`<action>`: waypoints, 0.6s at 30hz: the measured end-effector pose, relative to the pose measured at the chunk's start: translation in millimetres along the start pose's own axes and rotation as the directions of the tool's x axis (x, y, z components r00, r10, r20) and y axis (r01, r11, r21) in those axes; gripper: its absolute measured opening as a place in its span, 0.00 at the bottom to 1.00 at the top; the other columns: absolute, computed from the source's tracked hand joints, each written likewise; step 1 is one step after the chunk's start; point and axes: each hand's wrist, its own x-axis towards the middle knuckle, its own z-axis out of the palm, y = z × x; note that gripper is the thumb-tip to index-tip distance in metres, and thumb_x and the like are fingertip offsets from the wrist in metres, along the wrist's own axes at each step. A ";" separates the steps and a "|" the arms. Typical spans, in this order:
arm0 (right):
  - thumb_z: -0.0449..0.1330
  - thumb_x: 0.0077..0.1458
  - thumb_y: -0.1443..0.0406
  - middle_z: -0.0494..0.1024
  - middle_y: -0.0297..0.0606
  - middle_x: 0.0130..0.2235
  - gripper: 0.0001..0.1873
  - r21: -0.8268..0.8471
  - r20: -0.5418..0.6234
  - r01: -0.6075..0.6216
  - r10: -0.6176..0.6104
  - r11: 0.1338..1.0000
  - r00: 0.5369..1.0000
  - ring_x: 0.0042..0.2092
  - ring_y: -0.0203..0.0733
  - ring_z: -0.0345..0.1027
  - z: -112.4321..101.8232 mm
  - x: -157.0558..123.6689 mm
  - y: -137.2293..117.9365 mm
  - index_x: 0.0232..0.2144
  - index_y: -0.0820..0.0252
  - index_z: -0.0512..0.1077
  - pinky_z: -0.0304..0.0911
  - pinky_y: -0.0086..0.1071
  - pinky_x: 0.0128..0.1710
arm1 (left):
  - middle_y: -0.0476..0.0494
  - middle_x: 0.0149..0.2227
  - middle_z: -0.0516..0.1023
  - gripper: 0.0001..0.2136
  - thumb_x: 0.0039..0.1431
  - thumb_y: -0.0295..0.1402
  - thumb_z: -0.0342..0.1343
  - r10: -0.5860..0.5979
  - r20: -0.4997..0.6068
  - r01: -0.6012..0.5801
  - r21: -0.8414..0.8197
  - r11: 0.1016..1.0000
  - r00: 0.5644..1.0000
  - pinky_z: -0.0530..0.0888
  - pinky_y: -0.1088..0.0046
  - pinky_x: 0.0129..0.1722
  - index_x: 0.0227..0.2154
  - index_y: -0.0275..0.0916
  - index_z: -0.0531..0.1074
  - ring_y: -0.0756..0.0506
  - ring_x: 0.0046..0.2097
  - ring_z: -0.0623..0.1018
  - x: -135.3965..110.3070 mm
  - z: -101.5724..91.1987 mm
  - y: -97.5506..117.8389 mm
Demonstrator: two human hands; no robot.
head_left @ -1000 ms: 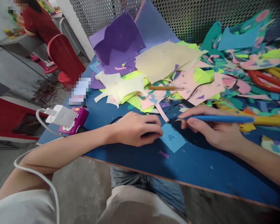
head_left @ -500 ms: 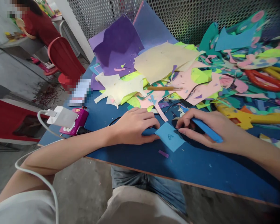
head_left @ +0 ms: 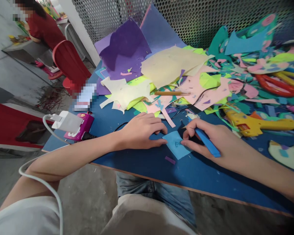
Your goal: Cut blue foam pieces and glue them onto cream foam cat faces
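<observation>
Fingers (head_left: 195, 125) of the right hand (head_left: 218, 138) are closed around a blue pen-like tool (head_left: 208, 142), its butt slanting back over the palm, while the thumb tip rests on the light-blue craft square (head_left: 173, 150), right beside a dark drawn mark! Over on the left hand (head_left: 143, 132), thumb and fingers stand apart, gripping nothing, the thumb seemingly at the square's left corner. There's the weak spot: it lies flat on the blue surface (head_left: 147, 163) with light contact at its edges, so a sideways push could swivel it, and a dragging thumb might smudge that mark if it's wet. Just below sits a loose purple offcut (head_left: 170, 160); should the square ride over it, it would no longer lie flat. Behind the knuckles, the black cord (head_left: 202, 96) could snag a reaching hand and tug among the paper scraps. And further left, the white cable (head_left: 45, 182) hangs against the forearm: one sharp elbow swing could yank the white charger (head_left: 70, 123) loose from the magenta socket block (head_left: 87, 123)!
</observation>
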 end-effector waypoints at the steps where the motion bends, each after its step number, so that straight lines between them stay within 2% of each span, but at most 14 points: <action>1: 0.65 0.62 0.57 0.81 0.34 0.35 0.13 0.015 -0.016 0.011 -0.010 1.000 1.000 0.32 0.42 0.76 1.0 -0.2 -0.7 0.36 0.52 0.64 0.65 0.33 0.31 | 0.47 0.38 0.80 0.14 0.67 0.46 0.59 -0.013 -0.014 0.012 -0.033 0.999 1.000 0.66 0.67 0.45 0.43 0.41 0.77 0.47 0.42 0.76 0.3 -0.3 0.3; 3: 0.65 0.62 0.57 0.80 0.34 0.35 0.14 0.048 -0.092 0.014 -0.010 0.999 0.996 0.32 0.40 0.75 3.4 -0.2 -2.1 0.36 0.52 0.62 0.66 0.33 0.33 | 0.45 0.41 0.82 0.16 0.66 0.47 0.59 -0.058 -0.065 0.048 -0.135 0.990 0.996 0.69 0.68 0.46 0.46 0.40 0.77 0.46 0.43 0.78 1.3 -0.7 1.4; 5: 0.67 0.60 0.57 0.79 0.33 0.34 0.16 0.092 -0.227 0.009 0.012 0.996 0.974 0.30 0.39 0.74 6.0 0.8 -4.0 0.35 0.52 0.62 0.66 0.34 0.32 | 0.43 0.42 0.83 0.17 0.65 0.47 0.59 -0.120 -0.133 0.084 -0.254 0.964 0.984 0.71 0.68 0.45 0.47 0.39 0.76 0.46 0.42 0.79 3.5 -0.1 3.1; 8: 0.70 0.58 0.57 0.75 0.32 0.31 0.18 0.166 -0.380 0.059 0.008 0.984 0.925 0.32 0.42 0.75 9.1 4.4 -7.7 0.34 0.51 0.62 0.66 0.36 0.32 | 0.45 0.34 0.81 0.14 0.66 0.45 0.58 -0.181 -0.191 0.092 -0.400 0.912 0.965 0.72 0.72 0.40 0.36 0.37 0.77 0.48 0.37 0.78 8.1 3.1 5.2; 11: 0.70 0.58 0.58 0.74 0.34 0.31 0.17 0.245 -0.483 0.123 0.011 0.962 0.875 0.36 0.47 0.75 11.1 9.9 -8.6 0.34 0.50 0.63 0.66 0.38 0.32 | 0.48 0.28 0.77 0.17 0.67 0.44 0.56 -0.230 -0.204 0.104 -0.492 0.864 0.952 0.71 0.74 0.37 0.28 0.37 0.72 0.50 0.33 0.75 12.5 6.4 5.5; 14: 0.67 0.61 0.57 0.78 0.38 0.37 0.13 0.370 -0.518 0.165 0.056 0.914 0.853 0.38 0.45 0.74 12.7 16.2 -2.1 0.37 0.51 0.64 0.68 0.39 0.35 | 0.49 0.28 0.73 0.15 0.67 0.43 0.55 -0.252 -0.262 0.096 -0.491 0.866 0.932 0.70 0.73 0.37 0.28 0.37 0.70 0.50 0.33 0.72 15.3 7.2 3.1; 18: 0.67 0.61 0.56 0.80 0.37 0.41 0.14 0.510 -0.476 0.164 0.118 0.845 0.871 0.35 0.39 0.73 14.9 22.3 11.0 0.39 0.52 0.67 0.70 0.36 0.36 | 0.50 0.28 0.71 0.13 0.66 0.39 0.55 -0.229 -0.331 0.065 -0.439 0.896 0.915 0.68 0.73 0.37 0.28 0.38 0.69 0.51 0.32 0.70 17.2 7.5 -0.7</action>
